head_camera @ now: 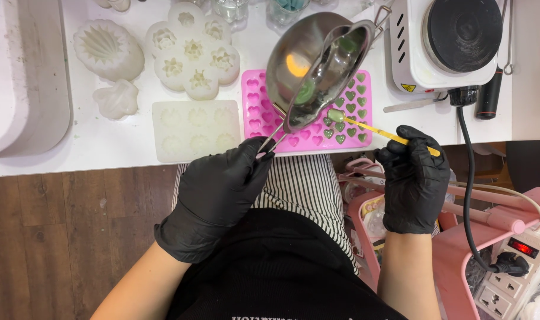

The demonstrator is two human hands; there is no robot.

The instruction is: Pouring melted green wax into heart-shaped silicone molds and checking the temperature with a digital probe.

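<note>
Left hand (216,192): grip closed on wire handle of steel pouring pot (314,65), tilted over pink heart mould (308,112), frame centre. Right hand (413,178): grip closed on yellow stick (379,131); axis runs up-left, green-coated tip beneath spout, above half-filled cavities.

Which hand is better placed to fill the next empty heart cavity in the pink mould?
Probably the right hand. Its yellow stick already has its tip over the pink heart mould, beside the filled green cavities. The left hand is occupied holding the tilted metal pouring pot by its handle.
</note>
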